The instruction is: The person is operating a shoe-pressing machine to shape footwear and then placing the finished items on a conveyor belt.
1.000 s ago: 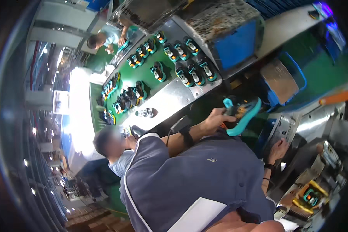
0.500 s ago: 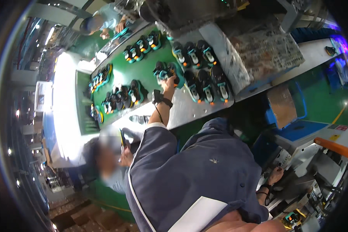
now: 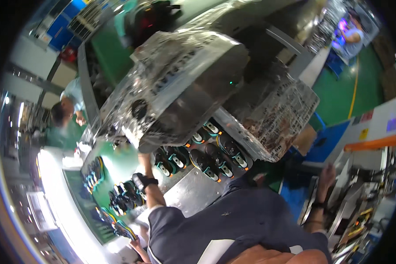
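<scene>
Nearest, the right hand (image 3: 327, 176) is lifting beside the grey equipment (image 3: 358, 174), its blurred fingers seeming loosely open and gripping nothing visible. At lower left, a co-worker's hand (image 3: 136, 244) is holding a shoe (image 3: 125, 230). Across the surface (image 3: 191, 190), black-and-teal shoes (image 3: 202, 163) are standing in rows, and two others (image 3: 178, 157) are standing beside them. Here's the change: the left hand (image 3: 144, 162), touching that pair half a second ago, is now reaching past; the pair is apparently sitting released. Its fingers are hiding behind the plastic-wrapped casing (image 3: 180, 88), so I can't tell their grip. Farthest, another person (image 3: 351, 37) is showing in purple light.
</scene>
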The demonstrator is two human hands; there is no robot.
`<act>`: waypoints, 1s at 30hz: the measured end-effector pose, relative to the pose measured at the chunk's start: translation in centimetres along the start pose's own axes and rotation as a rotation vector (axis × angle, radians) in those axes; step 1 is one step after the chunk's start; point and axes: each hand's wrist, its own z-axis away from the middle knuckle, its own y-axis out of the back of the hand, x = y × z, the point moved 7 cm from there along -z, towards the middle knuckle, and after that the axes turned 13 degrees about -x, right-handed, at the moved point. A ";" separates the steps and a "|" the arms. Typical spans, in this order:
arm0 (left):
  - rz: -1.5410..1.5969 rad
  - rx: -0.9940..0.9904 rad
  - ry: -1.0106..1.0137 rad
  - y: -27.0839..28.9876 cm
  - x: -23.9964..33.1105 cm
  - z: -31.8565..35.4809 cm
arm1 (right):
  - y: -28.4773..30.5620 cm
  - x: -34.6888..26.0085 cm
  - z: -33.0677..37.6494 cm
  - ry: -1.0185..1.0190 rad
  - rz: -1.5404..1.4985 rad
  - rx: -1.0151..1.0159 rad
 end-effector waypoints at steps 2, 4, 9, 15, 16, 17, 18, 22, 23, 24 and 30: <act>0.237 0.609 -0.540 11.5 13.4 8.2 | 3.3 -15.6 -2.7 0.351 -0.136 0.099; 0.317 0.772 -0.868 17.1 29.5 18.0 | 4.2 -24.8 -3.7 0.597 -0.191 0.142; -0.065 0.317 -1.007 15.6 52.1 26.5 | -2.4 -35.7 -2.7 0.829 -0.625 -0.155; -0.472 0.305 -0.919 9.5 58.6 20.7 | -3.2 -35.2 -3.0 0.903 -0.610 -0.063; -0.380 0.296 -0.926 9.0 59.0 20.1 | -3.2 -35.0 -2.9 0.914 -0.623 -0.062; -0.344 0.274 -0.891 9.0 59.4 20.1 | -3.3 -34.9 -2.8 0.908 -0.621 -0.075; -0.302 0.244 -0.859 9.2 60.0 19.4 | -3.4 -34.9 -2.8 0.898 -0.610 -0.085; 0.097 0.130 -0.847 8.8 61.4 26.6 | -3.7 -34.8 -3.0 0.838 -0.598 -0.224; 0.083 0.117 -0.942 6.7 62.2 30.3 | -4.0 -34.7 -3.1 0.844 -0.603 -0.271; 0.086 0.110 -0.943 4.9 62.4 32.5 | -4.1 -34.6 -3.5 0.839 -0.597 -0.268; 0.189 -0.249 -1.159 -9.8 58.4 39.5 | 6.5 -32.5 -5.7 0.938 -1.250 -0.078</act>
